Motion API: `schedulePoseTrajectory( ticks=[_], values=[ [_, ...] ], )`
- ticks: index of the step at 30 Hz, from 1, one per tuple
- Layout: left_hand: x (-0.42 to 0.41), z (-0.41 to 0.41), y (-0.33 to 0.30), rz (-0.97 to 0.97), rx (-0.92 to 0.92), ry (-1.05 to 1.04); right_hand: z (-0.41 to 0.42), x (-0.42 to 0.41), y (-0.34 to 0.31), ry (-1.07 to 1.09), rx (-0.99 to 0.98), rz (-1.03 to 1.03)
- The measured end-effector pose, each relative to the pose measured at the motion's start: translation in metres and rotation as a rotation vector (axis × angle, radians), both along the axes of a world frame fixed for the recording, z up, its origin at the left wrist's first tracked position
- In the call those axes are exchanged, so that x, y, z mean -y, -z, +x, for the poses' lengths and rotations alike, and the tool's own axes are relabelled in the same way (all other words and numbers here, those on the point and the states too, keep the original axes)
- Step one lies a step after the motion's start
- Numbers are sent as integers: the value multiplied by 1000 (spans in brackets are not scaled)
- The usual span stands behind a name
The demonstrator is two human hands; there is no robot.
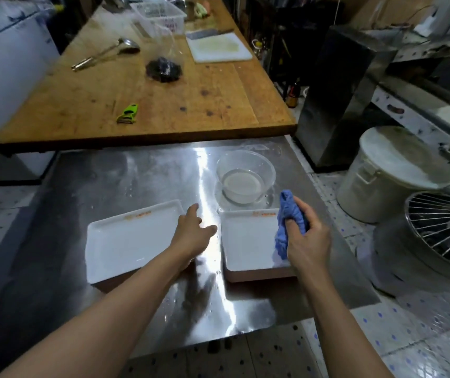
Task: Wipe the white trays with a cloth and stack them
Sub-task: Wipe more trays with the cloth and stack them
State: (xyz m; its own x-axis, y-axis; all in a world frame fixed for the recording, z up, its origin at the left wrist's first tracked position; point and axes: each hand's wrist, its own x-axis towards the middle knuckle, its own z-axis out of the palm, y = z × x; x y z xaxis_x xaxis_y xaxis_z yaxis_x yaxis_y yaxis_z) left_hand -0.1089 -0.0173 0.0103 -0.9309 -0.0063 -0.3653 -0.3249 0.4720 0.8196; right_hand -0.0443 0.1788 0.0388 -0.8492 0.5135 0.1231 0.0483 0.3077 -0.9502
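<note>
Two white rectangular trays lie side by side on the steel table [150, 175]. The left tray [128, 241] is tilted a little; the right tray [248, 238] sits on a brown underside or second tray. My left hand [191, 236] hovers between them with fingers stretched out, over the left tray's right edge, holding nothing. My right hand [307, 238] grips a crumpled blue cloth [289, 216] above the right side of the right tray. Part of that tray's right edge is hidden by the cloth and hand.
A clear bowl with water [245, 175] stands just behind the right tray. A wooden table [164, 99] beyond holds a green peeler [128, 113], a ladle, a black bag and a cutting board. A lidded white bucket [393, 175] and a wire-guarded machine stand at right.
</note>
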Motion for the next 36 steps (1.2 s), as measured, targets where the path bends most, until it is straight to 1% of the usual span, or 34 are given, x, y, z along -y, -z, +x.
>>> schedulePoseTrajectory(
  ticks=[2, 5, 8, 12, 15, 18, 22, 30, 32, 34, 36],
  values=[
    [27, 4, -5, -64, -80, -58, -5, 18, -2, -42, -6, 10],
    [71, 12, -8, -267, -142, -136, -10, 50, -5, -129, -2, 9],
    [114, 23, -7, -410, -101, -209, -12, 82, -5, -199, 11, 4],
    [155, 34, 2, -495, -2, -285, -13, 117, -1, -273, 42, 4],
    [172, 38, 8, -471, 79, -342, -12, 137, -1, -297, 54, -11],
    [180, 41, 12, -481, 107, -322, -10, 150, -3, -316, 51, 1],
    [184, 42, 14, -486, 27, -291, -7, 160, -2, -318, 59, 7],
    [191, 48, 10, -465, -37, -298, -5, 176, -4, -356, 100, 44],
    [192, 49, 8, -422, -75, -319, -7, 181, -6, -369, 93, 69],
    [194, 48, 7, -360, -125, -352, -11, 188, -11, -374, 40, 84],
    [196, 44, 6, -299, -149, -369, -19, 197, -13, -335, -17, 176]
  ],
)
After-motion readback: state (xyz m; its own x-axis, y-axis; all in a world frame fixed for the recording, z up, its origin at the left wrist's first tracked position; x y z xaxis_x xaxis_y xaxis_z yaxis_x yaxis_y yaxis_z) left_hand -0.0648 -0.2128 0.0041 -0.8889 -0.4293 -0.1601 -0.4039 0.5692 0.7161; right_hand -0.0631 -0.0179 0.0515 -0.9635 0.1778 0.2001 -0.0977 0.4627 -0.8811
